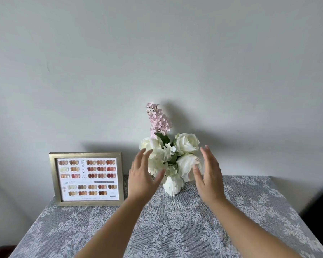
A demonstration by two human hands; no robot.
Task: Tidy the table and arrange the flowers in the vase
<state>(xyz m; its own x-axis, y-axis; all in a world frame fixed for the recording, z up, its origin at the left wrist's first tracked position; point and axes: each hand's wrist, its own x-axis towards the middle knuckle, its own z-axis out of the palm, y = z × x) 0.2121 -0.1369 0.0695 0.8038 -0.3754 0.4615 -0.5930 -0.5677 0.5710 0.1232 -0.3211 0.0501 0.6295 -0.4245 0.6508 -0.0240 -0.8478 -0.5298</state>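
White vase (172,186) stood upright at the counter's (175,229) back edge by the wall, its neck hidden under white flowers (185,144) and a pink sprig (158,118). Left hand (141,178) and right hand (210,178) flanked the bouquet — each grip spread, holding nothing, fingertips motion-blurred, contact with the petals unclear. Framed chart (87,178) stood left — small print unreadable.
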